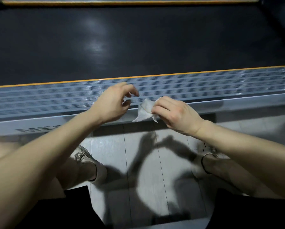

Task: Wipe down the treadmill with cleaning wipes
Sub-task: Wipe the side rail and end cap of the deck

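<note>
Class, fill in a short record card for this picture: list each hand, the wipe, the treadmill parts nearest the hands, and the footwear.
left hand: fingers curved, above the rail, holding nothing visible
right hand: pinches the wipe
wipe: white, crumpled, hanging just off the rail's outer edge
treadmill side rail: grey, ribbed, orange stripe on the belt side
belt: dark, with glare spots
sneakers: pale, laced, on the tiled floor

Pale grey floor tiles (141,171) with thin dark seams lie below the left hand (112,103) and the right hand (171,113). Under each hand sits a light lace-up shoe: the left shoe (87,159) and the right shoe (207,151). Dark shadows (146,146) cross between them. Black shorts (64,210) are nearest the viewer.
</note>
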Available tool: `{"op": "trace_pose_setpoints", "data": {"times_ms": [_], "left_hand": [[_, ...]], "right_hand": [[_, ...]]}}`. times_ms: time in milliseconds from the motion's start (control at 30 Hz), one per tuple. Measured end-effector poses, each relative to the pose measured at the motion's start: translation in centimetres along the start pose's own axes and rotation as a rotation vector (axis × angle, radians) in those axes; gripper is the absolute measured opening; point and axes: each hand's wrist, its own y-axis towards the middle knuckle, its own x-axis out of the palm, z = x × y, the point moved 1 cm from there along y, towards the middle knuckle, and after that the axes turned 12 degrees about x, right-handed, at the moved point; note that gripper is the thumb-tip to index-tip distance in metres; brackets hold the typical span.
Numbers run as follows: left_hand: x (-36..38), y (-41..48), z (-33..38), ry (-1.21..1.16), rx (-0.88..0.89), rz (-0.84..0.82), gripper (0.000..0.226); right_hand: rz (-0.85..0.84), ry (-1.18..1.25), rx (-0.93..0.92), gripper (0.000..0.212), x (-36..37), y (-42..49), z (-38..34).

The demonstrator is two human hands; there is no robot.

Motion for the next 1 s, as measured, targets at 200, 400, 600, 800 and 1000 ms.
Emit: {"op": "trace_pose_setpoints", "data": {"times_ms": [200,400,600,800,1000], "left_hand": [[-0.1,0.8,2.9,-0.185,0.128,-0.036,0.048],[-0.9,0.9,2.6,-0.286,0.081,-0.175,0.059],[1.2,1.3,2.5,-0.168,0.112,-0.24,0.095],[3.4,0.7,0.7,0.077,0.053,-0.12,0.037],[5.4,-3.4,-1.9,0.221,-0.167,-0.327,0.028]], "right_hand": [[-0.034,0.083,0.114,0.012,-1.6,-1.5,-1.1],[0.029,0.053,0.186,0.012,-1.5,-0.5,-0.7],[0.061,0.24,0.257,0.014,-0.4,0.1,-1.2],[-0.044,0.161,0.236,0.032,1.1,-0.1,-1.2],[-0.307,-0.12,0.29,0.06,4.9,-0.9,1.5]]}}
